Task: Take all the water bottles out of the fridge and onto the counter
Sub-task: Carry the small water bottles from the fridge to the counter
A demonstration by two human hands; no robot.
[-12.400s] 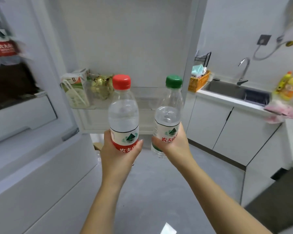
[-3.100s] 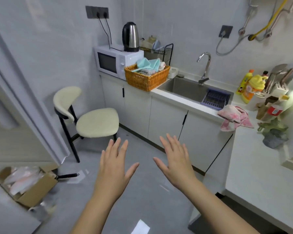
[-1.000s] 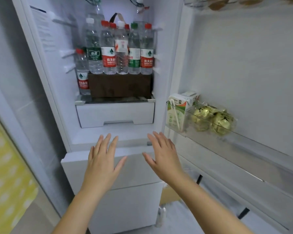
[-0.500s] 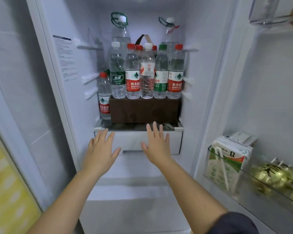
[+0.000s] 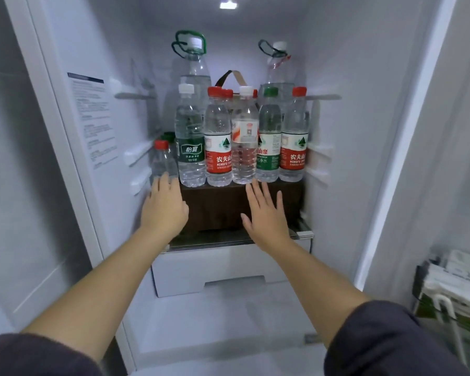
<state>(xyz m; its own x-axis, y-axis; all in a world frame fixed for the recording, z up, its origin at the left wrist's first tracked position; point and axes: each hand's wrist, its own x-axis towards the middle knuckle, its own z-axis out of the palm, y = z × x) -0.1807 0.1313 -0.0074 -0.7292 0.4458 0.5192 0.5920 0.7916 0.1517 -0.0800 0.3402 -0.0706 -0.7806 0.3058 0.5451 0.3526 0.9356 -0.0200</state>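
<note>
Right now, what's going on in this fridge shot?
A person reaches into the open fridge with both hands empty. The left hand is at the small red-capped bottle low on the left; the right hand is spread below the front row of bottles standing on a brown box. Nothing is gripped yet.

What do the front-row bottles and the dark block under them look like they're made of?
Front-row bottles: clear thin plastic, glossy and ribbed, with the water visible through the walls. Dark block: matte brown, probably wood or wood-look board; too blurred to be sure.
</note>
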